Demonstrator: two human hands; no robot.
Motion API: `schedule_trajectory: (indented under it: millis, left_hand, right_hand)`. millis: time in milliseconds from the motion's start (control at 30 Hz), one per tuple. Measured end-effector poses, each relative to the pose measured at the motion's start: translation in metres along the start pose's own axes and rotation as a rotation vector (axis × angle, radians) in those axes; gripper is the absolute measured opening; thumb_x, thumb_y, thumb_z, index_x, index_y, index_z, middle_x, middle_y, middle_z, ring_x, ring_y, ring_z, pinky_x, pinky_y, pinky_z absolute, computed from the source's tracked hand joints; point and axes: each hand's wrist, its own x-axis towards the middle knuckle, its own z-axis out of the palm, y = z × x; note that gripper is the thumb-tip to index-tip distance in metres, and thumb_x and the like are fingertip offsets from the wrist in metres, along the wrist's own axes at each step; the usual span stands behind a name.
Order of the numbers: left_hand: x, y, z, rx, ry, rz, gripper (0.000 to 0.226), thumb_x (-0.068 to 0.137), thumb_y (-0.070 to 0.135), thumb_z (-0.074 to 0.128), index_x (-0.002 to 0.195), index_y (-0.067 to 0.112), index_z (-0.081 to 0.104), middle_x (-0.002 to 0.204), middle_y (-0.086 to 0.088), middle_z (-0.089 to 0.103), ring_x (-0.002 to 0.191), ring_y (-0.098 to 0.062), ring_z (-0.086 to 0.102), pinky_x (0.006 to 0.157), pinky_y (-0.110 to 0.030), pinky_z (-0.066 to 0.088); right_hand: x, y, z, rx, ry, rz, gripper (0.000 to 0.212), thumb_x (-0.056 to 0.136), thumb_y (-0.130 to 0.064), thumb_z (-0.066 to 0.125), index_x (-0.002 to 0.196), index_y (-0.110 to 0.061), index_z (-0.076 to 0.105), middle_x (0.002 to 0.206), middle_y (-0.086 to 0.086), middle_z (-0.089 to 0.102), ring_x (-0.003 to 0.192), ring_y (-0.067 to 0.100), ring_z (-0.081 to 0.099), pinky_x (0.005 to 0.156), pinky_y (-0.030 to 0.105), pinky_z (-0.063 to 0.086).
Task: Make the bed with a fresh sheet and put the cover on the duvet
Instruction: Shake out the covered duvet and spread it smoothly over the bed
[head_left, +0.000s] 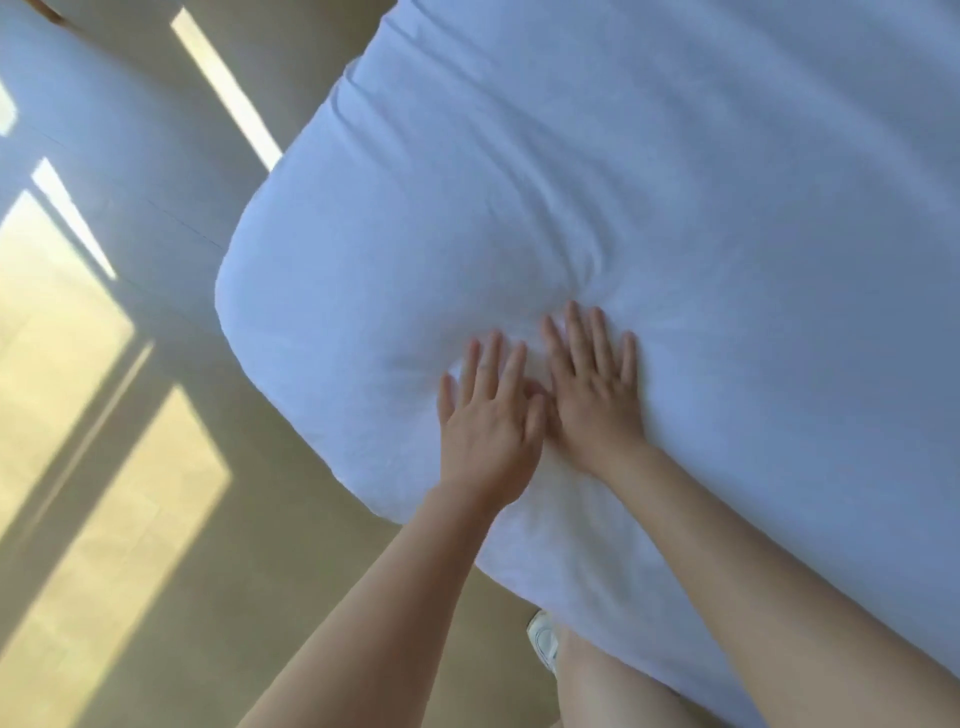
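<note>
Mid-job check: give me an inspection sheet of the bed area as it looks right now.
Surface: bed covered in white fabric, rounded corner on the left.
Job's things: white sheet, creased just beyond the fingertips; duvet or cover not told apart.
Clutter: nothing seen.
Grippers: left hand and right hand flat, fingers spread, side by side on the sheet, gripping nothing.
Cables: nothing seen.
Surroundings: beige floor with sunlit patches; white shoe by the bed edge.
</note>
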Motion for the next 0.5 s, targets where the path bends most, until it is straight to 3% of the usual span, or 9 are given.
schedule_trajectory:
  millis: [67, 133, 200, 333, 433, 500]
  left_hand:
    - [0.043, -0.023, -0.012, 0.02, 0.051, -0.057, 0.061, 0.093, 0.046, 0.016, 0.151, 0.029, 0.012, 0.16, 0.004, 0.0, 0.145, -0.01, -0.01, 0.112, -0.034, -0.014]
    - [0.077, -0.058, -0.029, 0.063, 0.126, -0.14, 0.07, 0.083, 0.052, 0.005, 0.15, 0.032, 0.007, 0.16, 0.004, -0.002, 0.144, -0.008, -0.012, 0.111, -0.031, -0.016]
    - [0.101, -0.095, -0.041, 0.03, 0.179, -0.305, 0.069, 0.086, 0.055, 0.009, 0.15, 0.033, 0.003, 0.16, 0.004, -0.002, 0.145, -0.009, -0.009, 0.112, -0.033, -0.013]
    - [0.133, -0.152, -0.064, -0.244, 0.197, -0.697, 0.063, 0.095, 0.05, 0.027, 0.151, 0.025, 0.012, 0.159, -0.002, 0.01, 0.146, -0.013, 0.005, 0.115, -0.046, 0.008]
    - [0.15, -0.181, -0.089, -0.267, 0.126, -0.665, 0.068, 0.095, 0.054, 0.03, 0.151, 0.021, 0.012, 0.159, -0.003, 0.013, 0.146, -0.013, 0.007, 0.116, -0.047, 0.011]
    - [0.171, -0.194, -0.108, -0.235, 0.125, -0.563, 0.076, 0.09, 0.062, 0.031, 0.151, 0.021, 0.012, 0.159, -0.002, 0.014, 0.146, -0.015, 0.009, 0.117, -0.047, 0.01]
  right_hand:
    - [0.045, -0.025, 0.0, -0.074, -0.034, -0.095, 0.064, 0.088, -0.046, 0.012, 0.147, -0.025, 0.002, 0.159, 0.01, 0.007, 0.145, 0.031, -0.001, 0.111, 0.047, -0.015]
    - [0.081, -0.051, -0.002, -0.101, 0.01, -0.188, 0.062, 0.086, -0.043, 0.025, 0.145, -0.023, 0.034, 0.151, 0.013, 0.033, 0.14, 0.035, 0.028, 0.111, 0.056, 0.014]
    - [0.109, -0.075, -0.002, -0.135, 0.03, -0.304, 0.058, 0.085, -0.044, 0.036, 0.137, -0.022, 0.049, 0.145, 0.011, 0.044, 0.133, 0.034, 0.041, 0.105, 0.058, 0.028]
    - [0.147, -0.111, -0.006, -0.127, -0.02, -0.563, 0.059, 0.078, -0.044, 0.064, 0.132, -0.022, 0.056, 0.141, 0.002, 0.05, 0.13, 0.024, 0.047, 0.103, 0.054, 0.035]
    - [0.169, -0.117, -0.022, 0.028, 0.001, -0.67, 0.05, 0.072, -0.029, 0.069, 0.119, -0.012, 0.066, 0.131, 0.006, 0.059, 0.121, 0.024, 0.056, 0.101, 0.048, 0.041]
    - [0.193, -0.115, -0.036, 0.093, 0.083, -0.562, 0.044, 0.073, -0.022, 0.061, 0.113, -0.005, 0.067, 0.127, 0.012, 0.061, 0.119, 0.03, 0.057, 0.102, 0.045, 0.04]
